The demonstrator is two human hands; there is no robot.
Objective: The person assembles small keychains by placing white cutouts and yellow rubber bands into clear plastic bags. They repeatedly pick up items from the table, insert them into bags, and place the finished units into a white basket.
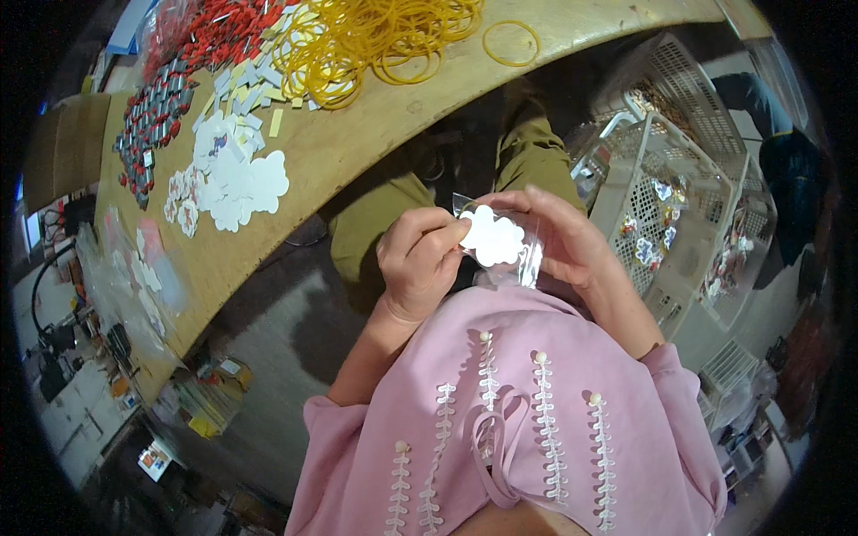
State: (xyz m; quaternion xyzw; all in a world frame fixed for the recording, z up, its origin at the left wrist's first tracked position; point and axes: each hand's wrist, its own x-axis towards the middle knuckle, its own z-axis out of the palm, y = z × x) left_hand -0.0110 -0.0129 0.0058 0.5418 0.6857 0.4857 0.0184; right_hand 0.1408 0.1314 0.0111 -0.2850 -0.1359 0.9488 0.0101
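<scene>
Above my lap, a white cloud-shaped card (493, 236) lies in or against a small clear plastic bag (529, 268); its exact place in the layers of film is hard to make out. My left hand (418, 261) pinches the card's left edge between thumb and fingers. On the other side, my right hand (572, 239) curls round the bag, fingers along its top and thumb below. Glare on the film hides part of the bag's lower right.
On the curved wooden table (299, 188) lie yellow rubber rings (375, 45), red and grey small parts (154, 125), pale strips (255, 80) and a pile of white cloud-shaped cards (237, 183). White plastic baskets (661, 179) with small packed items stand at right.
</scene>
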